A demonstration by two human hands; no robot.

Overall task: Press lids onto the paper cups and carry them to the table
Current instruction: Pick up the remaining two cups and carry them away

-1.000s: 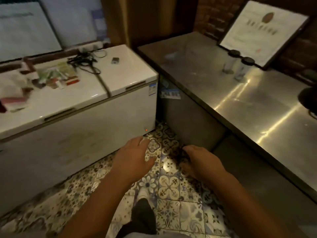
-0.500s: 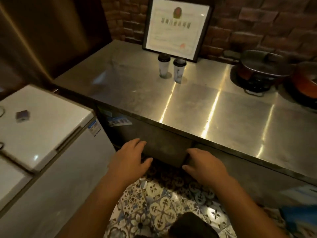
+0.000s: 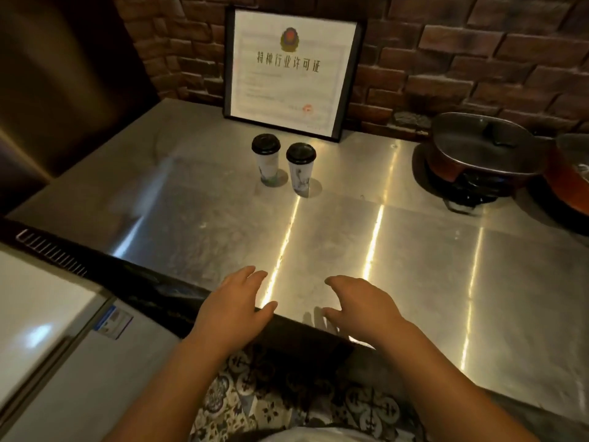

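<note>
Two white paper cups stand upright side by side on the steel counter (image 3: 414, 266), each capped with a black lid: the left cup (image 3: 267, 161) and the right cup (image 3: 300, 170). Both sit near the back, in front of a framed certificate. My left hand (image 3: 234, 311) and my right hand (image 3: 360, 309) hover at the counter's front edge, fingers relaxed and spread, holding nothing. Both hands are well short of the cups.
A framed certificate (image 3: 290, 71) leans on the brick wall behind the cups. A dark lidded pan (image 3: 481, 151) sits at the back right, with another reddish pot (image 3: 570, 180) beside it. A white chest freezer (image 3: 47, 330) stands at my left. Patterned tiles cover the floor.
The view has swung right from the freezer to face the counter, and I am closer to it. Both hands have risen from above the floor to the counter's front edge.
</note>
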